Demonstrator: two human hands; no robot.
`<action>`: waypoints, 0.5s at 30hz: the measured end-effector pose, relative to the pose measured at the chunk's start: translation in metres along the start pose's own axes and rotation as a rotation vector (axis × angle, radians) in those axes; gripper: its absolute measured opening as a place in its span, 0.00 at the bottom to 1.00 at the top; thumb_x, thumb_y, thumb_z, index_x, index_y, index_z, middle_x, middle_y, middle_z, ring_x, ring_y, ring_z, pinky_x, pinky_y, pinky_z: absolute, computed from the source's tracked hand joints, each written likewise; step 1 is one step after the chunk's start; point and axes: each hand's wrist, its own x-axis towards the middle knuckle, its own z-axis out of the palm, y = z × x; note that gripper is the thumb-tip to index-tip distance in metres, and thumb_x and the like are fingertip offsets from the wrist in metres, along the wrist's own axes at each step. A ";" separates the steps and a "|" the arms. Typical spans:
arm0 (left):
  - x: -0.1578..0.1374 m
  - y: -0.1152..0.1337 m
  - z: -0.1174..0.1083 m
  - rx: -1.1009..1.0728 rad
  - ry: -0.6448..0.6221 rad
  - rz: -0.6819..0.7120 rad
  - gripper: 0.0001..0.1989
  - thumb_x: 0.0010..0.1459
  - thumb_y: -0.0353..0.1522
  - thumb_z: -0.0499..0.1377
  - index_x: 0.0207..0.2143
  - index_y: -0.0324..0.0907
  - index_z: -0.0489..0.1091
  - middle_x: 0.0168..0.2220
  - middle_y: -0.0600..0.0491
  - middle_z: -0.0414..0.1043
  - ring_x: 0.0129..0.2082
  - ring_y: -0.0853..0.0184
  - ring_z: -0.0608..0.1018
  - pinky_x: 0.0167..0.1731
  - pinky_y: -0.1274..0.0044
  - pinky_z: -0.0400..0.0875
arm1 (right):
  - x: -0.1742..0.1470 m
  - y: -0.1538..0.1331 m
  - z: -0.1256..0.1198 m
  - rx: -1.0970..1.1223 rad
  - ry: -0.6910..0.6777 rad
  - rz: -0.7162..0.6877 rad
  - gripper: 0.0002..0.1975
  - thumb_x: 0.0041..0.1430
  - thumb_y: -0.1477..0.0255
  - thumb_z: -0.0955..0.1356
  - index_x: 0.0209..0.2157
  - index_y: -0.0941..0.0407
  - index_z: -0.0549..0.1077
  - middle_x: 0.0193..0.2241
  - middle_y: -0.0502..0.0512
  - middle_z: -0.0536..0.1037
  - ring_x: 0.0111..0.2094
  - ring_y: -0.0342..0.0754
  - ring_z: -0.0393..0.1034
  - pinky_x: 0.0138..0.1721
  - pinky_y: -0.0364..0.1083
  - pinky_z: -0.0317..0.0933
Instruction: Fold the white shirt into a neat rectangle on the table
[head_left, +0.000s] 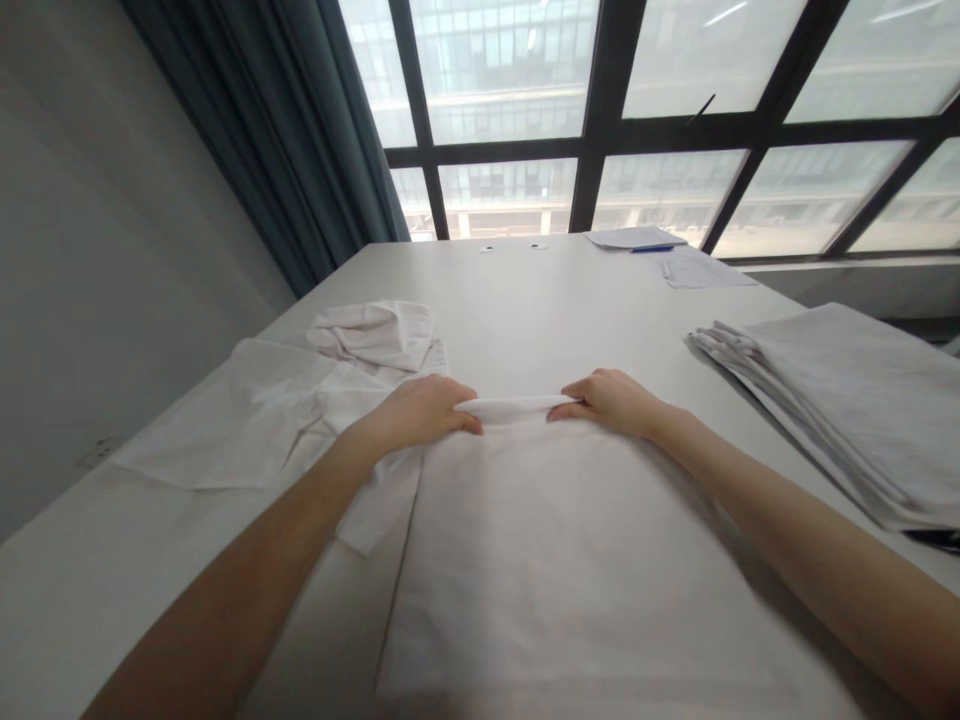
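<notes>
Cloth (555,560) covers the near middle of the bench (525,300) in the head view, a white sheet spread flat from the bottom edge of the picture up to a far edge that runs left to right. Both hands sit on that far edge. The left hand (420,412) has its fingers curled down over the left part of the edge, and the right hand (611,400) pinches the right part, fingers closed on the fabric. Between them the edge is rolled or folded up into a short ridge (517,407), its long axis lying across the person. Neither hand is nearer than the other; they are level and close together. A crumpled cloth (300,400) lies just left, partly under the left forearm. A stack of folded cloths (847,400) rests well apart to the right. Papers (660,255) lie at the far end by the window (675,110).
</notes>
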 end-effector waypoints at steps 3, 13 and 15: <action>-0.004 -0.003 -0.005 0.059 -0.033 -0.026 0.14 0.57 0.44 0.60 0.26 0.45 0.73 0.29 0.52 0.77 0.31 0.61 0.76 0.26 0.77 0.56 | 0.001 -0.002 0.000 -0.043 -0.005 0.011 0.29 0.64 0.48 0.59 0.20 0.54 0.69 0.18 0.54 0.75 0.20 0.47 0.66 0.24 0.45 0.42; -0.004 0.027 0.018 0.180 0.074 -0.015 0.20 0.63 0.49 0.52 0.37 0.44 0.74 0.31 0.46 0.76 0.33 0.56 0.78 0.30 0.74 0.60 | 0.003 -0.024 -0.004 -0.194 0.021 -0.055 0.27 0.67 0.51 0.58 0.23 0.55 0.71 0.19 0.56 0.77 0.22 0.49 0.69 0.24 0.46 0.37; -0.001 0.029 0.025 0.225 0.109 -0.018 0.20 0.64 0.49 0.51 0.38 0.44 0.73 0.30 0.46 0.77 0.33 0.57 0.78 0.29 0.75 0.59 | 0.001 -0.023 -0.008 -0.170 0.018 -0.046 0.27 0.66 0.51 0.59 0.22 0.55 0.70 0.18 0.56 0.76 0.21 0.48 0.68 0.24 0.46 0.37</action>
